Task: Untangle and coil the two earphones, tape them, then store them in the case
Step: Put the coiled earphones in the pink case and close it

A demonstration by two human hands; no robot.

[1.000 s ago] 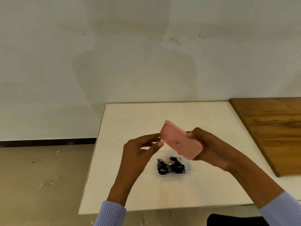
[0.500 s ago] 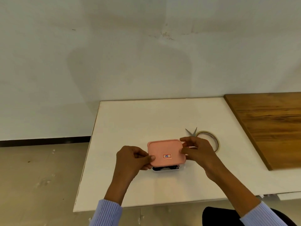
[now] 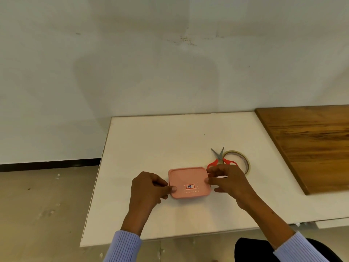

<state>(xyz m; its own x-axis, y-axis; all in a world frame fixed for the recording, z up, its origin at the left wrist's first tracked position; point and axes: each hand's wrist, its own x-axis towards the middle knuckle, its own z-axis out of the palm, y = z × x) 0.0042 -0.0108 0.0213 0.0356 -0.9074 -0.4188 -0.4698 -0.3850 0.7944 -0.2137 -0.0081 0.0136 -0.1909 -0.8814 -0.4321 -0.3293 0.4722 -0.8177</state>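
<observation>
Hands, two, grip one pink lid (image 3: 188, 181).

Ribbed pale lavender-blue sleeves (image 3: 123, 246) ending at the wrists, bare forearms, dark trousers (image 3: 253, 249) at bottom edge

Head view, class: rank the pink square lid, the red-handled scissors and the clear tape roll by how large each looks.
1. Pink square lid, clearly largest.
2. Red-handled scissors and clear tape roll: these look alike, and the right hand covers part of both, so no ranking.
</observation>
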